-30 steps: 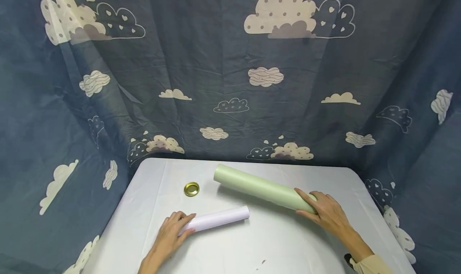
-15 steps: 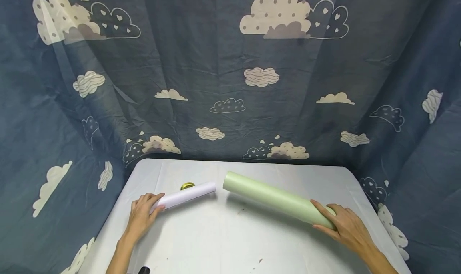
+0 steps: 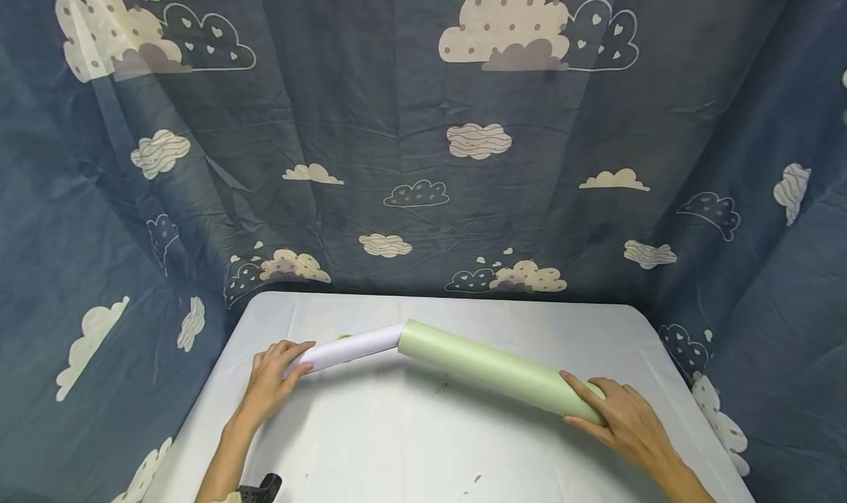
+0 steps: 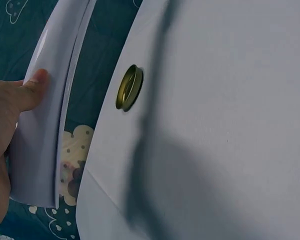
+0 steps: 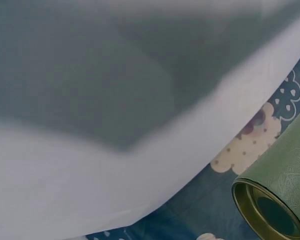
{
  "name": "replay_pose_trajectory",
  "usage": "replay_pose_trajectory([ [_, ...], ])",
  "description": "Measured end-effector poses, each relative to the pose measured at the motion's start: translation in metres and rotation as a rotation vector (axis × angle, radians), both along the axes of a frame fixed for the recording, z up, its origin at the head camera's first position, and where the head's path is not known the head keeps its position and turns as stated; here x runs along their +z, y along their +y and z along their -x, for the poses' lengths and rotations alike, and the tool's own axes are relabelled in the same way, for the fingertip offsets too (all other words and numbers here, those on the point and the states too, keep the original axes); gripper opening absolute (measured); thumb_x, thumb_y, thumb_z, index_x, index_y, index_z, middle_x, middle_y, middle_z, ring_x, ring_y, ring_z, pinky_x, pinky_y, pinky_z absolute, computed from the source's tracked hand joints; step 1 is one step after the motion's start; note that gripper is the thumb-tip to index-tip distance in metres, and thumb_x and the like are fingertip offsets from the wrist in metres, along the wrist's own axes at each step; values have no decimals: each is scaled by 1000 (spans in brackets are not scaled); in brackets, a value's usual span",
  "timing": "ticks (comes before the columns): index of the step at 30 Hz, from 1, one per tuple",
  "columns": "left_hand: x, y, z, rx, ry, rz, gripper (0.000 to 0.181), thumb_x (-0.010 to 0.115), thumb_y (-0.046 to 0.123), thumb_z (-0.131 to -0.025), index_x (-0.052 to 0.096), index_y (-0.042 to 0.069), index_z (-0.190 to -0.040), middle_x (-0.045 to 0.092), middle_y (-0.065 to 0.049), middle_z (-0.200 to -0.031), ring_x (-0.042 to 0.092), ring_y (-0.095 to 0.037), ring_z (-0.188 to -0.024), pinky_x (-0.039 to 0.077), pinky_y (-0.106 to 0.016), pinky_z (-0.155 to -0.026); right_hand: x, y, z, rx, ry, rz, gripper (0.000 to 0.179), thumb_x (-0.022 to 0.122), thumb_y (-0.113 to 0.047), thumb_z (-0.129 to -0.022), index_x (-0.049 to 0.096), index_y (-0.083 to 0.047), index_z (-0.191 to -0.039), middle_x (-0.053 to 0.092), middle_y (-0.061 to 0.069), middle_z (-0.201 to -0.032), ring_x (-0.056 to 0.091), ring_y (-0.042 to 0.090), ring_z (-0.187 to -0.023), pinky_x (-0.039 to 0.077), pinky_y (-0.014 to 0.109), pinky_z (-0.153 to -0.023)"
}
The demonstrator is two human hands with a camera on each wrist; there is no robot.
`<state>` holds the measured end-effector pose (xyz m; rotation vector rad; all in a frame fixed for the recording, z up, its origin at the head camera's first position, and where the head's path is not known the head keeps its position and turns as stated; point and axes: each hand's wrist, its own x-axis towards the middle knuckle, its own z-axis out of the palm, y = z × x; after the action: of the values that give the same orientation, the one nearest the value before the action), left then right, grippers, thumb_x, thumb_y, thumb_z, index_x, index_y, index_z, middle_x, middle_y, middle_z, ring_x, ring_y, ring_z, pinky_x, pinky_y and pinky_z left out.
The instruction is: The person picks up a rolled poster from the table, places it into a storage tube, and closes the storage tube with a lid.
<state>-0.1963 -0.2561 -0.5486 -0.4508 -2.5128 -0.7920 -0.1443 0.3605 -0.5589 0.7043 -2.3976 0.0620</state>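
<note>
My left hand (image 3: pixel 271 378) grips a rolled sheet of white paper (image 3: pixel 354 346) near its left end, thumb on the near side. In the left wrist view, the long edge of the paper roll (image 4: pixel 45 130) shows as a seam. My right hand (image 3: pixel 622 421) holds a pale green cardboard tube (image 3: pixel 496 369) by its right end. Paper roll and tube meet at an angle above the table; whether the roll's tip is inside the tube's left end, I cannot tell. The right wrist view shows a gold metal rim on one end of the tube (image 5: pixel 285 165); the hand is out of sight there.
A round gold lid (image 4: pixel 129 88) lies on the white table (image 3: pixel 423 444), mostly hidden behind the paper roll in the head view. Dark blue cloud-print cloth (image 3: pixel 410 150) hangs behind and along both sides of the table.
My left hand first carried the paper roll left and away from me, then back right until it met the tube. The tube shifted right, then slightly back left.
</note>
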Motion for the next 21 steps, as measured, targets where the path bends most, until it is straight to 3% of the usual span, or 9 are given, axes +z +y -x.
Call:
replay_pose_trajectory([
  [4,3,5,0,-25,-14,-1,38,82,10,-85,74,10,-123,72,-7,-104,63,-26,-96,35,-42,-88,1,-5,1,15,10,2,73,40,-79,-96,60,-30,-146,70,10,-95,58,20,-64,48,39,-58],
  [10,5,7,-1,-36,-5,4,38,82,8,-84,74,10,-121,71,-6,-104,63,-26,-96,36,-44,-88,1,-8,0,29,18,-9,72,56,-76,-90,61,-31,-145,69,10,-95,58,20,-64,49,40,-58],
  [20,6,8,3,-78,67,6,41,84,-3,-78,74,7,-117,71,-10,-104,63,-32,-100,38,-57,-97,4,-14,0,48,17,-34,73,67,-72,-83,60,-34,-145,69,8,-96,59,21,-65,50,41,-59],
  [21,6,9,3,-86,73,5,42,84,-3,-77,74,7,-116,71,-10,-104,63,-32,-100,38,-58,-99,4,-15,0,51,18,-37,72,63,-74,-85,60,-34,-145,69,7,-96,59,21,-65,50,40,-59],
])
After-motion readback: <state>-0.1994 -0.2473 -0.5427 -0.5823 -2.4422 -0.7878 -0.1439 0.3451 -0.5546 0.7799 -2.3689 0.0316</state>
